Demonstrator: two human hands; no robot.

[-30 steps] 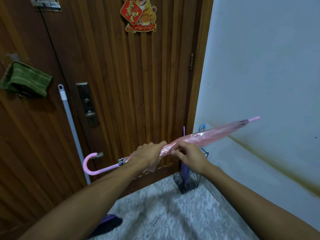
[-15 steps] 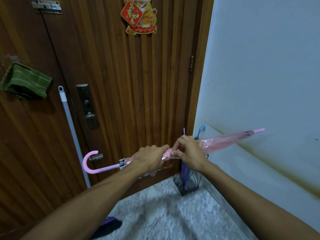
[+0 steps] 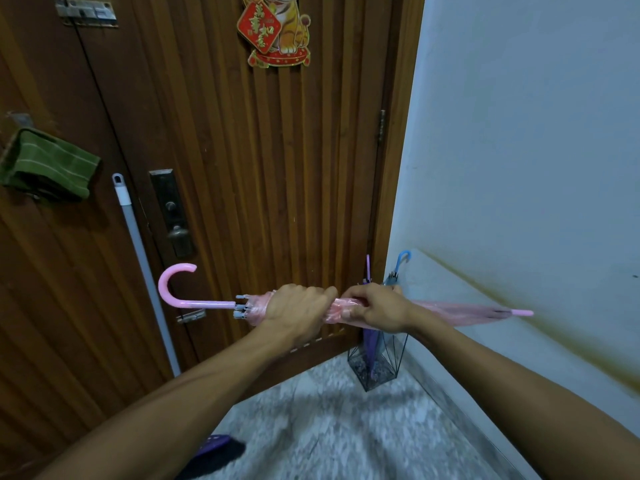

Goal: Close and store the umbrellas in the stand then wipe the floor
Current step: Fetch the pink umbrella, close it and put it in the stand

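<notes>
Pink translucent plastic umbrella with curved pink handle (image 3: 450, 309) found level across the doorway, its tip lowered from the raised angle of a second earlier. Left hand (image 3: 294, 311) wrapped round the gathered canopy near the runner; right hand (image 3: 379, 308) pinching folds beside it, apparently fastening. Closing judged nearly done, storing pending. Black wire umbrella stand (image 3: 377, 362), already holding purple and blue umbrellas, noted in the corner below. Speckled grey stone floor (image 3: 346, 438), brown slatted wooden door (image 3: 277, 168), pale wall (image 3: 519, 133), leaning grey mop pole (image 3: 138, 258) recorded.

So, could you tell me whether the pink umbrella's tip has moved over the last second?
Yes. The pink umbrella's tip has dropped down the white wall.
</notes>
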